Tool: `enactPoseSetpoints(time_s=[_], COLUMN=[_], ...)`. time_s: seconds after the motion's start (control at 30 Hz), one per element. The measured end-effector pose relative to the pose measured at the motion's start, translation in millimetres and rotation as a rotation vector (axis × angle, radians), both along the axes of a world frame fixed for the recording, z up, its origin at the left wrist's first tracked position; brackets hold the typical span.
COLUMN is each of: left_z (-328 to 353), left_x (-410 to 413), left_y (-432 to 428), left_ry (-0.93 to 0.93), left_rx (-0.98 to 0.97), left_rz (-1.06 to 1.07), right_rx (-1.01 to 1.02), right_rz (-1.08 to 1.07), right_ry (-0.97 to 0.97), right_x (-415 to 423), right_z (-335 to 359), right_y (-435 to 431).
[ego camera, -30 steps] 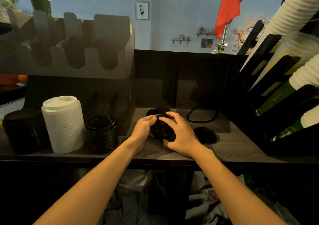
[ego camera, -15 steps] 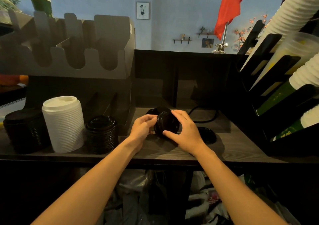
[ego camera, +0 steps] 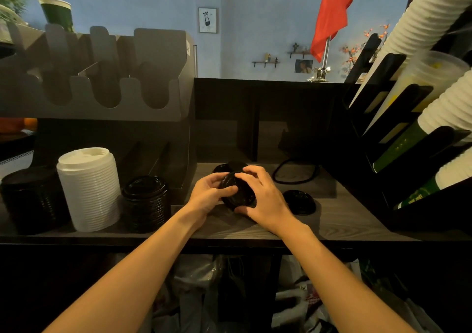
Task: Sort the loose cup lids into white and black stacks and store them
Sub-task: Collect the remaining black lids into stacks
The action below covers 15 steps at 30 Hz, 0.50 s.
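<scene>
Head view: black lids (ego camera: 237, 195) clasped between left grip (ego camera: 207, 196) and right grip (ego camera: 267, 201), fingers curled narrow round the rim, low over surface (ego camera: 344, 221). Loose black lid (ego camera: 298, 202) lying just right of right grip. White stack (ego camera: 89, 189) and black stack (ego camera: 145, 203) standing left.

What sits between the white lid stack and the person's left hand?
A short black lid stack stands between the white stack and the left hand, in the head view.
</scene>
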<state>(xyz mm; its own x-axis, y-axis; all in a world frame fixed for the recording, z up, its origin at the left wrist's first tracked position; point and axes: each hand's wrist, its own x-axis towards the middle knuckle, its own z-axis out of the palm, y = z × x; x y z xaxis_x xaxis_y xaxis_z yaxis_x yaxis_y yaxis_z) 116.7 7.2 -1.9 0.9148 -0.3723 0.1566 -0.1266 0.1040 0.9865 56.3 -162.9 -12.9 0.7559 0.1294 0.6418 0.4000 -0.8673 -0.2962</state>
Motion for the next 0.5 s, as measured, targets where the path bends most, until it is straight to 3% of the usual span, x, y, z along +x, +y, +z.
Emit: enactPoseSetpoints(time_s=[0.27, 0.5], left_z=[1.8, 3.5], left_x=[-3.6, -7.0], left_y=[1.3, -9.1], left_ry=[-0.005, 0.015], left_rx=[-0.024, 0.04], left_rz=[-0.072, -0.067], right_rx=[0.536, 0.538], right_rz=[-0.021, -0.097], right_ry=[0.147, 0.133], right_x=[1.4, -1.7], right_z=[3.4, 4.4], right_y=[-10.1, -11.2])
